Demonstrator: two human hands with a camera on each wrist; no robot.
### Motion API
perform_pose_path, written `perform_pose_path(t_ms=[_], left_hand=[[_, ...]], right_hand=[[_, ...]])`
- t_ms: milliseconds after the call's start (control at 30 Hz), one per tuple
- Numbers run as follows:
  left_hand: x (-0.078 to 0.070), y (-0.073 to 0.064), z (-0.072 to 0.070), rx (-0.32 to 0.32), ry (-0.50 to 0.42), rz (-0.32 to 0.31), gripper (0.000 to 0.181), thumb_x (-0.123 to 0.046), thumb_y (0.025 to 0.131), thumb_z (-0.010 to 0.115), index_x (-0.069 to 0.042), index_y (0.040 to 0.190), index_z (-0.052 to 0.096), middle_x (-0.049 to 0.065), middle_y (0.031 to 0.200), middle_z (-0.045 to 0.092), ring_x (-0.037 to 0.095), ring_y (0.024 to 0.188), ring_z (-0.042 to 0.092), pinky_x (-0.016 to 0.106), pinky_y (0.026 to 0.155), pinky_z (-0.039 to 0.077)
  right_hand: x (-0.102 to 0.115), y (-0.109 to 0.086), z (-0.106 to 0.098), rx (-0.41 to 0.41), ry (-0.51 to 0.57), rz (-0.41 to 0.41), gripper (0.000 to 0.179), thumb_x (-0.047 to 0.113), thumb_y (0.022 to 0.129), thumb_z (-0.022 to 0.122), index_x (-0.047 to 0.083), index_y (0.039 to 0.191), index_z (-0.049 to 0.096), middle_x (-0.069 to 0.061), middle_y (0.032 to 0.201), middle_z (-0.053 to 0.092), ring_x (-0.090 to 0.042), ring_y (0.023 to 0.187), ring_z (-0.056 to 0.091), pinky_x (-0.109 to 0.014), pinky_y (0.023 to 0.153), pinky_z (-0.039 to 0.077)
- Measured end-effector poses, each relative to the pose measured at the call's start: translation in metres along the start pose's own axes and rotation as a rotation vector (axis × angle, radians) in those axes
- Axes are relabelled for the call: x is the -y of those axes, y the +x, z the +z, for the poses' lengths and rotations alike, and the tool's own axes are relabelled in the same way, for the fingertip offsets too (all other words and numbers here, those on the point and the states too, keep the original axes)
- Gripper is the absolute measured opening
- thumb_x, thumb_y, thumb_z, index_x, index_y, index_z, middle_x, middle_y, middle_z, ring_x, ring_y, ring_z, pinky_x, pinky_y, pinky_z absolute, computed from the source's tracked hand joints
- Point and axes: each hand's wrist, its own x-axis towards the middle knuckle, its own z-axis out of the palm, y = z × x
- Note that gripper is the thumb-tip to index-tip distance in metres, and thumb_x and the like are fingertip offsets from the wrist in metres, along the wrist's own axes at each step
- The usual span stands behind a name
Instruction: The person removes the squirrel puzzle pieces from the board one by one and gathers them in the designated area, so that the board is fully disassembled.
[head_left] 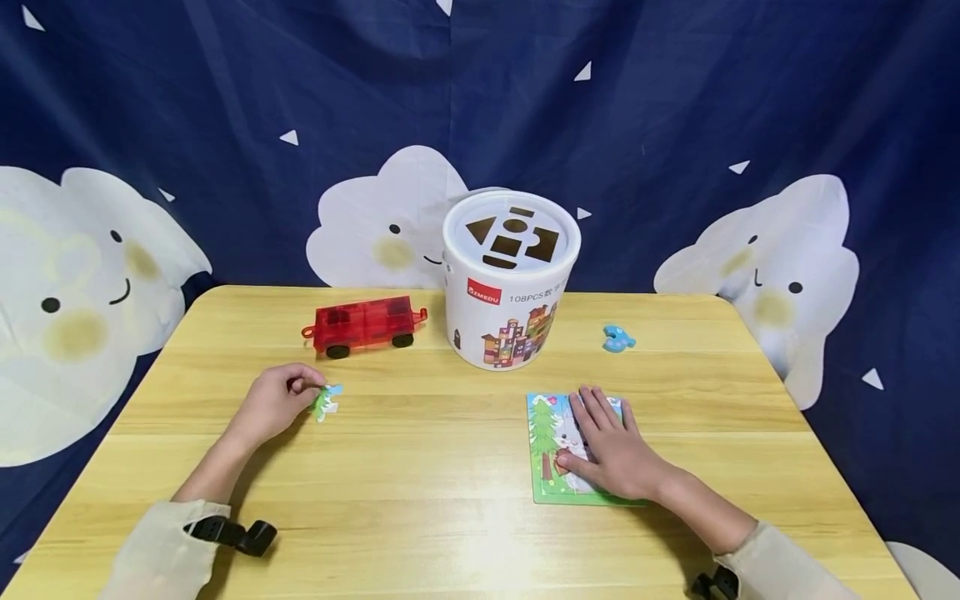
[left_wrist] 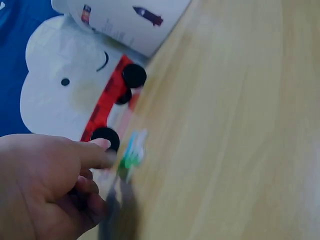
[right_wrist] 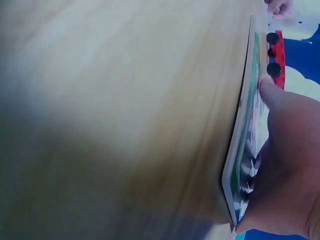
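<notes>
On the left side of the table, my left hand (head_left: 276,404) pinches a small jigsaw puzzle piece (head_left: 327,402) between thumb and forefinger. The piece shows green, white and light blue; it is blurred in the left wrist view, past the fingertips. My right hand (head_left: 621,450) rests on a jigsaw puzzle board (head_left: 543,437) with its fingers straight and spread. A green tree and a grey-white animal are printed on the board. The hand covers much of its right half, so the pieces beneath are hidden.
A red toy wagon (head_left: 365,325) with black wheels stands behind my left hand. At the back centre is a white bucket (head_left: 502,325) with shaped holes in its lid. A small blue notched piece (head_left: 617,339) lies behind the board. A curtain (head_left: 622,108) hangs behind the table.
</notes>
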Motion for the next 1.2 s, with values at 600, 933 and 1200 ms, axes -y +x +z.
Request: perform_pose_path(t_ms=[600, 933, 1200], left_hand=[[-0.069, 0.014, 0.046, 0.099, -0.168, 0.161, 0.02, 0.012, 0.082, 0.061, -0.002, 0.093, 0.069, 0.0, 0.071, 0.045, 0.012, 0.061, 0.039, 0.024, 0.058, 0.034], [-0.12, 0.029, 0.089, 0.215, -0.235, 0.237, 0.014, 0.002, 0.086, 0.071, -0.002, 0.1, 0.071, 0.002, 0.086, 0.063, 0.014, 0.074, 0.056, 0.026, 0.068, 0.05], [-0.158, 0.042, 0.122, 0.288, -0.241, 0.283, 0.016, -0.003, 0.09, 0.074, -0.002, 0.106, 0.072, 0.004, 0.101, 0.069, 0.014, 0.084, 0.061, 0.028, 0.078, 0.054]], right_hand=[[-0.015, -0.023, -0.016, 0.017, 0.017, 0.049, 0.1, 0.058, 0.097, 0.06, -0.006, 0.159, 0.015, -0.027, 0.166, 0.008, -0.046, 0.153, 0.005, -0.073, 0.114, 0.002], [-0.021, -0.028, -0.014, 0.031, 0.032, 0.069, 0.104, 0.06, 0.096, 0.06, -0.005, 0.16, 0.01, -0.026, 0.167, 0.005, -0.044, 0.153, 0.003, -0.073, 0.114, 0.0], [-0.021, -0.03, -0.013, 0.041, 0.021, 0.067, 0.104, 0.061, 0.096, 0.059, -0.005, 0.16, 0.011, -0.025, 0.167, 0.004, -0.044, 0.154, 0.003, -0.073, 0.114, 0.001]])
